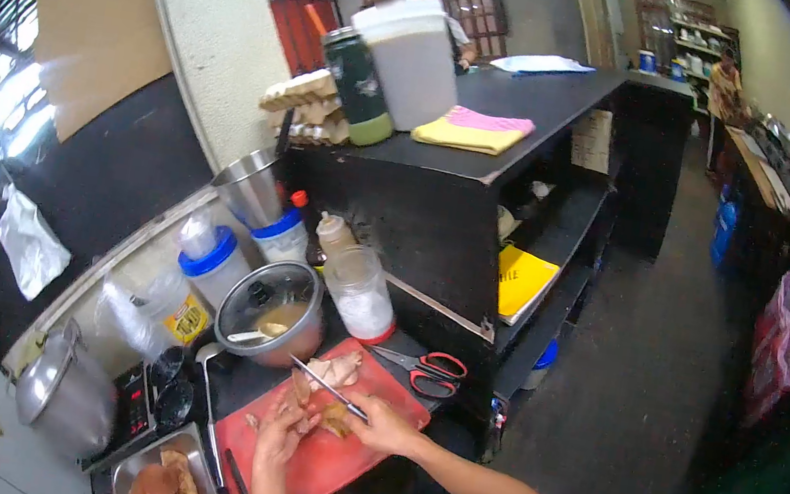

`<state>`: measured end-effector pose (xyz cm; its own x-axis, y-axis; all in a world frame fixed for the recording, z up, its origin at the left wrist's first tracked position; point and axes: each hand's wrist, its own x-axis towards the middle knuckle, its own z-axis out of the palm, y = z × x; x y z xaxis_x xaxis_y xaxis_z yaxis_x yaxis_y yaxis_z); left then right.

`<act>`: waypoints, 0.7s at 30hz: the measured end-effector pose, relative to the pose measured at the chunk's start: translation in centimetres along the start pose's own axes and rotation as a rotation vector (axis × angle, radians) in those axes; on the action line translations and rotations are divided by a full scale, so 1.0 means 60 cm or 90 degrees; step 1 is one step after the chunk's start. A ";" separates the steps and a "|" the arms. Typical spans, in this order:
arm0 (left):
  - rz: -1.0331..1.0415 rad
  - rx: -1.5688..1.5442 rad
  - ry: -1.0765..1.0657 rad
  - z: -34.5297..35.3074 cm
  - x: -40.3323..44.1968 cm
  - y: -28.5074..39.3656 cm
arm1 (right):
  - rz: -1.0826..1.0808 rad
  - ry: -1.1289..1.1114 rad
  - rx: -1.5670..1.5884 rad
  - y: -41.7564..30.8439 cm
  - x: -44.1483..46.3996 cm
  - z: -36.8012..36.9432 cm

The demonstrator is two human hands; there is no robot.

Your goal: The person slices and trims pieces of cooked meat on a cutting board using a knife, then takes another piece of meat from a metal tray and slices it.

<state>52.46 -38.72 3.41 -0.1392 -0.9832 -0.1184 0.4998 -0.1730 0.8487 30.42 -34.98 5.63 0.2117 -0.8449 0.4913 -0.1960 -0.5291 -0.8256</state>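
Scissors (414,362) and bowl (298,338) crowd the board (314,475), right hand (384,426) gripping a knife (326,385), left hand (283,435) half-spread on meat (299,392).

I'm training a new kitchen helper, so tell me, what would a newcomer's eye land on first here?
Probably the red cutting board at lower centre, where the right hand holds a knife over pale food and the left hand rests close by. Next might be the bright yellow book on the shelf under the dark counter, then the pink-and-yellow cloth on top.
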 end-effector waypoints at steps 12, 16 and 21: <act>0.011 0.013 0.012 0.028 -0.018 0.004 | 0.097 -0.020 0.125 0.034 -0.022 -0.012; 0.002 -0.008 0.028 0.034 -0.022 0.000 | 0.165 -0.023 0.189 0.071 -0.028 0.003; 0.003 -0.008 0.031 0.037 -0.027 -0.003 | 0.192 -0.007 0.157 0.100 -0.040 0.015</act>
<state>50.71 -36.99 4.60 -0.0948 -0.9856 -0.1399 0.5111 -0.1688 0.8428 29.58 -36.04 -0.75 0.1903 -0.9581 0.2140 -0.0159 -0.2209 -0.9752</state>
